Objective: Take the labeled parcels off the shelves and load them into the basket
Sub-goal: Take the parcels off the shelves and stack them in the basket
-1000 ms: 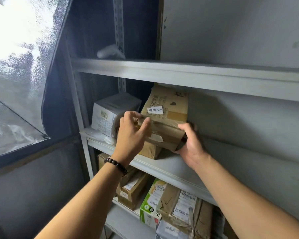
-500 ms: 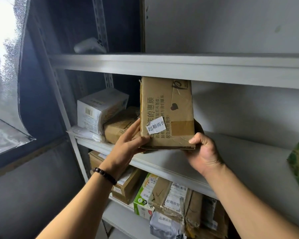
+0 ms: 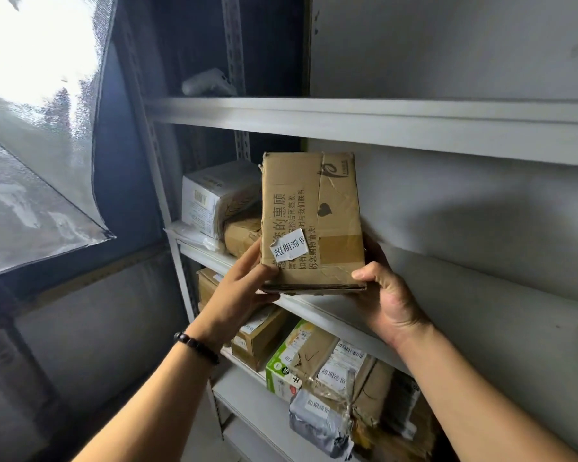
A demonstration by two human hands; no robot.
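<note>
Brown parcel (image 3: 311, 221), where is it now?

— Just above the front edge of the middle shelf (image 3: 327, 316), upright, with its white label (image 3: 289, 248) toward the camera. It looks lifted off the board.

And the hands?

— Both grasp it. The left hand (image 3: 244, 291) takes the lower left corner, thumb on the front. The right hand (image 3: 387, 301) curls round the lower right corner.

How will it handle?

— I think light. It is flat cardboard, creased and dented, so stiff in the face but weak at the edges. The tape band may be slippery. Better to hold it by the two sides and not press the middle.

How many parcels do you count?

— One in the hands. At the left end of the middle shelf, two: a white box (image 3: 221, 195) and, touching it, a brown box (image 3: 242, 233). Above the shelf, one pale wrapped bundle (image 3: 207, 83). Below the shelf, at least five; the dark ones at the back I cannot count. No basket is in view.
</note>
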